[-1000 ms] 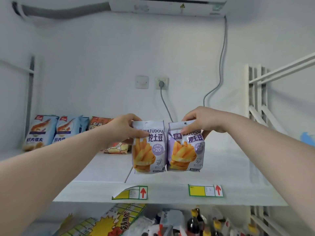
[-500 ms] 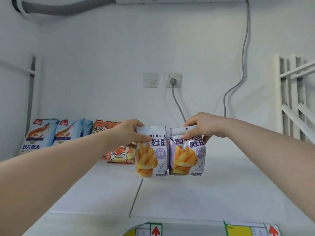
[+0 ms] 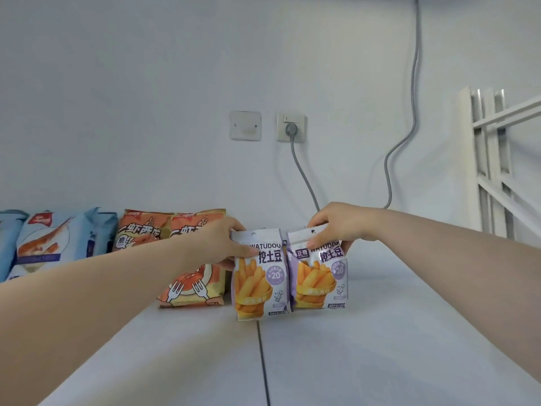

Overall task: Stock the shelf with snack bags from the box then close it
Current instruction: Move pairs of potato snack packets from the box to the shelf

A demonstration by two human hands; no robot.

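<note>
The left hand [image 3: 218, 244] pinches the top of one purple fries bag [image 3: 259, 276]. The right hand [image 3: 339, 227] grips the top of the second fries bag [image 3: 319, 273]. Both bags stand upright, touching side by side, on the white shelf [image 3: 380, 347]. Just left are orange bags [image 3: 146, 232], then blue bags [image 3: 49, 241], along the wall.

The left forearm covers the middle of the orange bags [image 3: 191, 288], the blue bags [image 3: 44, 244] run off the left edge, and small print on the purple bags [image 3: 260, 282] stays unreadable.
</note>
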